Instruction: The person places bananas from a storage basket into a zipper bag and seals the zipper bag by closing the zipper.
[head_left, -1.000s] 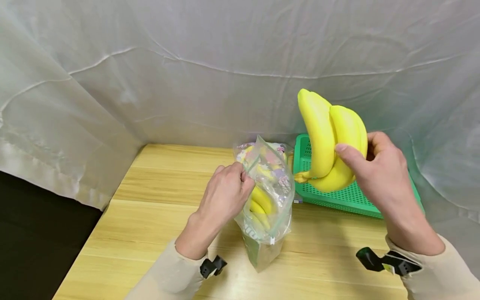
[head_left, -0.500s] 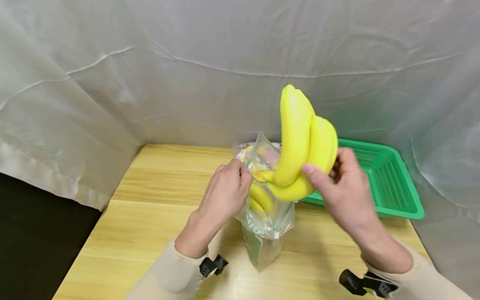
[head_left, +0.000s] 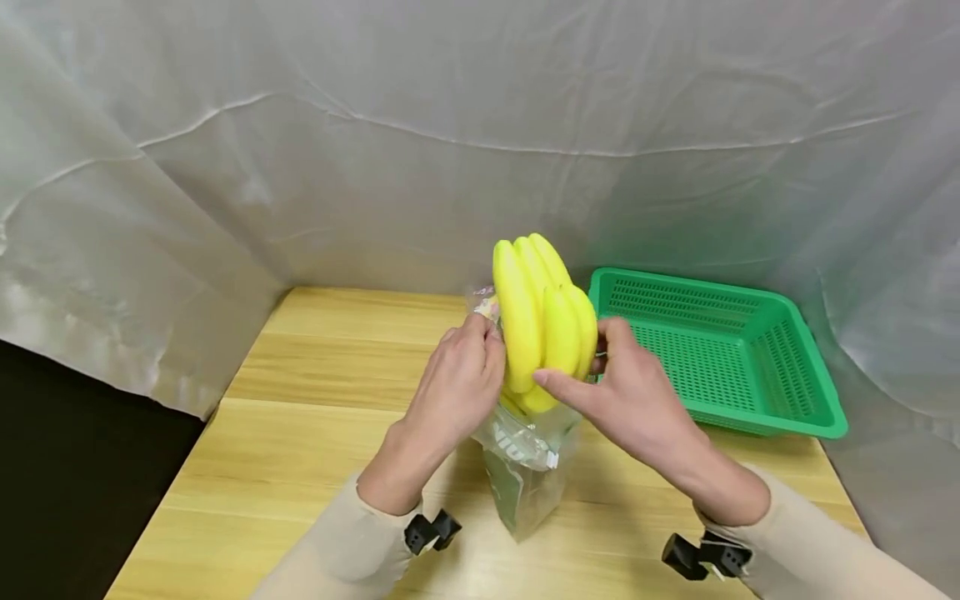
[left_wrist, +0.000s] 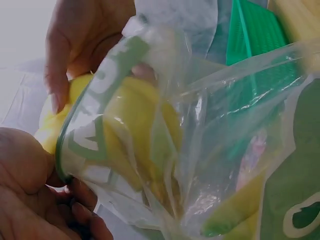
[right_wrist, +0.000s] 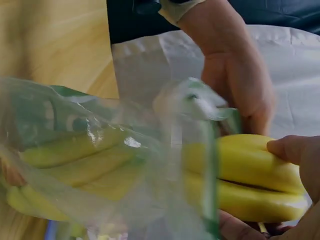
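Observation:
My right hand [head_left: 637,400] holds a bunch of yellow bananas [head_left: 551,325], thumb across the near side, tips upward in the head view. The stem end is inside the mouth of a clear zip bag [head_left: 525,487] with green print. At the left of that mouth, my left hand [head_left: 453,375] pinches the bag's edge. Through the plastic, the right wrist view shows another bunch of bananas [right_wrist: 85,167] lower in the bag. In the left wrist view the held bunch [left_wrist: 135,120] lies partly behind the printed rim.
A green perforated basket [head_left: 817,375] stands right of the bag on the wooden table [head_left: 315,417]. Behind the bag, a colourful printed packet [head_left: 486,304] is mostly hidden. A grey curtain [head_left: 420,183] hangs along the back and sides.
My right hand has carried the bunch of bananas left and down from above the basket into the bag's mouth. My left hand has kept its hold on the bag's edge.

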